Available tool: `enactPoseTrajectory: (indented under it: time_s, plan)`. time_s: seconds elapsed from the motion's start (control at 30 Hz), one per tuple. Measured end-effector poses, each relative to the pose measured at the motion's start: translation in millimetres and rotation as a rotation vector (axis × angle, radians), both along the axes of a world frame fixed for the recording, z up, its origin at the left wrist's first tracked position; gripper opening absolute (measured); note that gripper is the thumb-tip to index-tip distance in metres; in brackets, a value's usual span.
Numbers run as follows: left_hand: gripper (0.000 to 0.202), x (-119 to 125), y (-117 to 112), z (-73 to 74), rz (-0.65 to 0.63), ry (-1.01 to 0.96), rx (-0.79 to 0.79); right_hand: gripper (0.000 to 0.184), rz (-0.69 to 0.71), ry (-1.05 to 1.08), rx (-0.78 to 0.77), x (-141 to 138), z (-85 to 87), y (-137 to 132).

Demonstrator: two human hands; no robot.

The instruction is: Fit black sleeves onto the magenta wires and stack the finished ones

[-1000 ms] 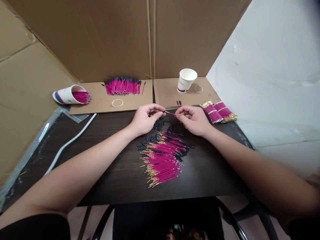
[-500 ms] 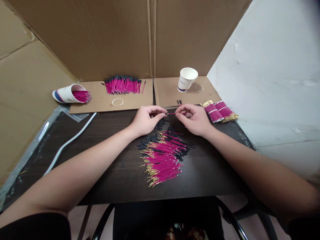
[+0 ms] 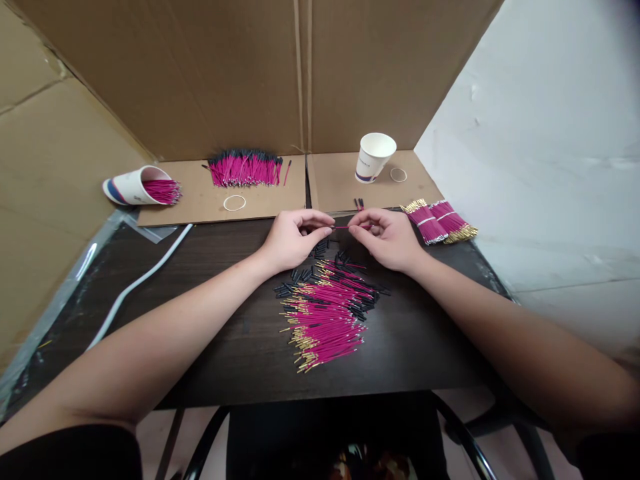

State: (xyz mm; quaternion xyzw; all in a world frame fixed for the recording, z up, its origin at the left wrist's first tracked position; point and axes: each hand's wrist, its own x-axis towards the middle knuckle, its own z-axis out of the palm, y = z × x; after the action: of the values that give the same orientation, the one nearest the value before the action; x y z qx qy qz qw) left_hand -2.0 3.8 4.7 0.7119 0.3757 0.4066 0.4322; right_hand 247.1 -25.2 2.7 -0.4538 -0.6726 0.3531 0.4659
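Observation:
Above the loose pile, a thin pink wire [image 3: 341, 227] spans the small gap between my two hands. My right hand [image 3: 385, 237] is closed, thumb and fingers pinching the wire. My left hand [image 3: 297, 240] is closed too, its thumb and forefinger pinched at the wire's left end; a dark bit shows at the tips, probably a black sleeve, mostly hidden. Below lies a pile of pink wires [image 3: 330, 320] with gold ends to the left and silver tips to the right. Short black sleeves [image 3: 300, 277] are scattered around and over that pile.
A cardboard strip at the back carries black-capped pink wires [image 3: 245, 168], a tipped paper cup [image 3: 127, 188] full of wires, an upright paper cup [image 3: 373, 160] and two rubber bands [image 3: 235, 203]. Banded wire bundles [image 3: 437, 222] lie at right. A white cable [image 3: 145, 280] crosses the left side.
My right hand has shifted slightly left, shortening the gap between the hands. The gold end seen earlier at my left fingertips no longer shows.

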Motion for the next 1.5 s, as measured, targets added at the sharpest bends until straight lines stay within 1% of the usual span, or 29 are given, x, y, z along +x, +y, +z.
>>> enactPoseTrajectory:
  time_s: [0.17, 0.23, 0.47, 0.67, 1.0, 1.27, 1.5]
  plan:
    - [0.026, 0.3, 0.9, -0.5, 0.0, -0.033, -0.029, 0.022, -0.006, 0.01, -0.017, -0.6, 2.2, -0.3]
    - [0.027, 0.2, 1.1, -0.5, -0.001, -0.043, -0.03, 0.022, -0.005, 0.016, -0.028, -0.3, 3.6, -0.4]
    - [0.021, 0.0, 0.3, -0.4, 0.006, -0.046, -0.005, 0.025, -0.013, 0.038, -0.053, 0.2, 4.5, 0.1]
    - [0.015, 0.8, -0.8, 2.2, 0.032, 0.036, 0.0, 0.025, -0.021, 0.06, -0.05, -1.3, 4.1, -0.4]
    - [0.015, 0.7, -1.6, 1.9, 0.032, 0.059, 0.033, 0.026, -0.014, 0.041, -0.085, -1.4, 6.6, -1.7]
    - [0.014, 1.0, -2.0, 4.3, 0.042, 0.068, 0.03, 0.021, 0.002, 0.061, -0.056, -2.2, 7.1, -1.2]
    - [0.016, 0.8, -1.2, 4.1, 0.034, 0.04, 0.019, 0.02, -0.041, 0.066, -0.094, -0.7, 8.5, -0.3]
